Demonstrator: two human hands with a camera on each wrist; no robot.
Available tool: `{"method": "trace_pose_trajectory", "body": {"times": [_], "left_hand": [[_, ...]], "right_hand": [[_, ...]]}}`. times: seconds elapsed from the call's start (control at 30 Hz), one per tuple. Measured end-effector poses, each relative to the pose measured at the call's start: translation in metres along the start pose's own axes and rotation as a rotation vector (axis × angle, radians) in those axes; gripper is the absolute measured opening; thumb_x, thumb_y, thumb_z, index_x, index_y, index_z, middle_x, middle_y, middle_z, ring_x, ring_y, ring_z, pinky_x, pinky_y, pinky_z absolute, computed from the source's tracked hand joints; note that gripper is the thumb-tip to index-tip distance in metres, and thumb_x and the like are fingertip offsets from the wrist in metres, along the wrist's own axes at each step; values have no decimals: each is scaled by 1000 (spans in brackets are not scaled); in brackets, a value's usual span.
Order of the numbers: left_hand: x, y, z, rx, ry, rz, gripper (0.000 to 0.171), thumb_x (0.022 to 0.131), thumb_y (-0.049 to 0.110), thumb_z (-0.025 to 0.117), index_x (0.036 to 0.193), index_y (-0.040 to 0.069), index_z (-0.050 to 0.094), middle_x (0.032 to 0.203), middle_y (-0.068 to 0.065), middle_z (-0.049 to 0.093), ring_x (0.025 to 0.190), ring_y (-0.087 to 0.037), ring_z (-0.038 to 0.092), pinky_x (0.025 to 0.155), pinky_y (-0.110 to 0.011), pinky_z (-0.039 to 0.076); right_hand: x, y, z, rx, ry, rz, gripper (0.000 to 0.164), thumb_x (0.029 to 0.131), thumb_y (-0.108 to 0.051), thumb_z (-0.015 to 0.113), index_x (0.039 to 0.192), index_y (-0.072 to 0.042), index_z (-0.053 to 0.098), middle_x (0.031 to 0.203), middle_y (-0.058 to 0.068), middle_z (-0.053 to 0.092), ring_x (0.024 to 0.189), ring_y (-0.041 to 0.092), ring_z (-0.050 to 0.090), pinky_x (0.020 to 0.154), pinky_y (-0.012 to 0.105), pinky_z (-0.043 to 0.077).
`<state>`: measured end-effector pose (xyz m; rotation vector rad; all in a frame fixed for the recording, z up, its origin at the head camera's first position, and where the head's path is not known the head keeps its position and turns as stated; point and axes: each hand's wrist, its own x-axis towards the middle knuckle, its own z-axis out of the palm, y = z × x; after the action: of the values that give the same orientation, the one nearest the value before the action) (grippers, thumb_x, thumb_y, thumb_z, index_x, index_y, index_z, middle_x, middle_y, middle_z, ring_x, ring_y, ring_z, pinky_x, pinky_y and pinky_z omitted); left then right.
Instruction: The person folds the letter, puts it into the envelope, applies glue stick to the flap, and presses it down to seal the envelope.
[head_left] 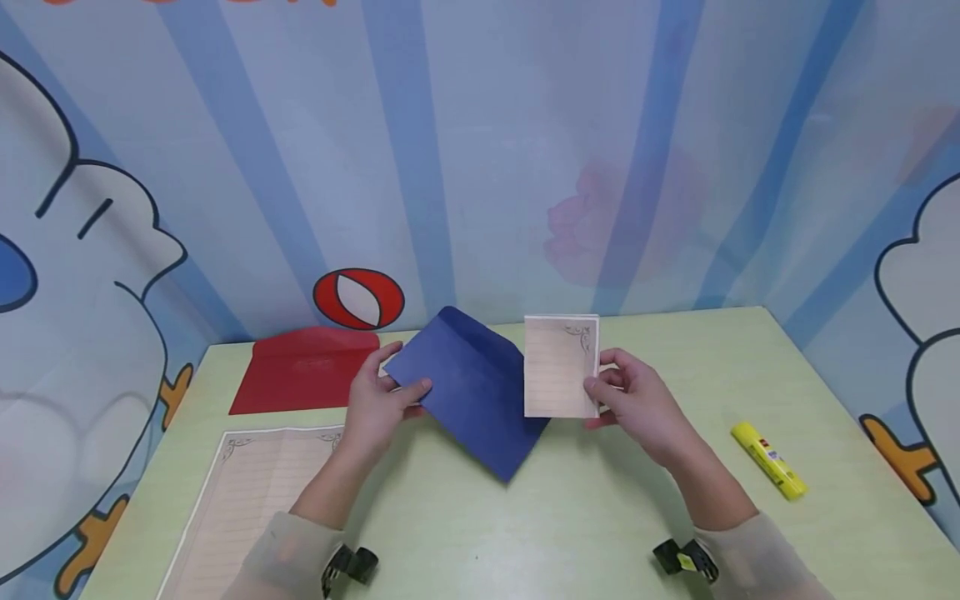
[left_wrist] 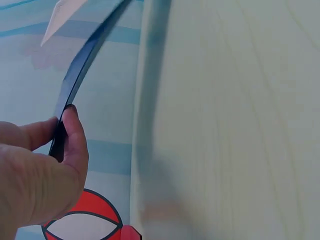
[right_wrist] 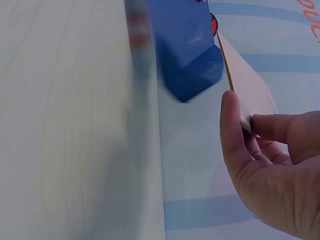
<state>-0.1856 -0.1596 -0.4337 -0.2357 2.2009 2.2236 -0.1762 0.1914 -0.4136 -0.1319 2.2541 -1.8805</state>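
In the head view my left hand (head_left: 381, 398) pinches the left corner of a blue envelope (head_left: 468, 383), held tilted above the table with its flap side up. The left wrist view shows the envelope (left_wrist: 80, 70) edge-on between thumb and fingers. My right hand (head_left: 637, 400) pinches the right edge of a folded sheet of lined letter paper (head_left: 558, 367) with a scroll ornament in its corner. This folded paper overlaps the envelope's right side in the head view. From the right wrist, the paper (right_wrist: 250, 80) and the envelope (right_wrist: 187, 70) appear apart.
A red envelope (head_left: 300, 375) lies at the table's back left. Nearer, an unfolded lined letter sheet (head_left: 258, 492) lies partly under my left forearm. A yellow glue stick (head_left: 768, 460) rests on the right of the pale table (head_left: 570, 525). Behind stands a printed blue backdrop (head_left: 510, 150).
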Motion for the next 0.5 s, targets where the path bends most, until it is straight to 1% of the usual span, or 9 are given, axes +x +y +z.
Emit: {"method": "trace_pose_trajectory", "body": {"times": [0.07, 0.13, 0.23, 0.37, 0.5], "left_hand": [[-2, 2, 0, -51, 9, -17, 62, 97, -3, 74, 152, 6, 46, 125, -27, 71, 86, -25, 79, 73, -35, 64], [-5, 5, 1, -82, 11, -29, 52, 99, -3, 71, 146, 2, 49, 123, -26, 72, 87, -25, 79, 75, -37, 65], [-10, 9, 2, -106, -1, -42, 41, 102, -2, 67, 141, 1, 53, 119, -23, 74, 90, -25, 79, 77, -38, 64], [-17, 14, 5, -120, -33, -56, 38, 106, 2, 63, 143, 4, 54, 117, -19, 75, 94, -26, 78, 80, -38, 64], [-24, 18, 9, -126, -45, -51, 36, 107, 5, 61, 143, 5, 54, 114, -17, 75, 93, -26, 78, 81, -37, 64]], "right_hand": [[0, 0, 0, -16, 23, -22, 32, 109, -7, 60, 138, 2, 52, 110, 24, 65, 91, 32, 73, 77, 42, 65], [0, -1, 0, -33, 57, -40, 31, 108, -6, 60, 138, 2, 54, 111, 24, 66, 92, 31, 73, 77, 42, 65], [-1, -2, -1, -49, 113, -66, 31, 109, -7, 60, 138, 2, 57, 112, 24, 67, 94, 30, 73, 79, 44, 65], [-2, -4, 0, -51, 172, -113, 30, 109, -7, 60, 137, 3, 57, 113, 26, 67, 95, 26, 73, 80, 43, 64], [-1, -5, 2, -88, 248, -191, 27, 108, -5, 61, 133, 5, 58, 110, 27, 68, 90, 23, 74, 77, 41, 65]]}}
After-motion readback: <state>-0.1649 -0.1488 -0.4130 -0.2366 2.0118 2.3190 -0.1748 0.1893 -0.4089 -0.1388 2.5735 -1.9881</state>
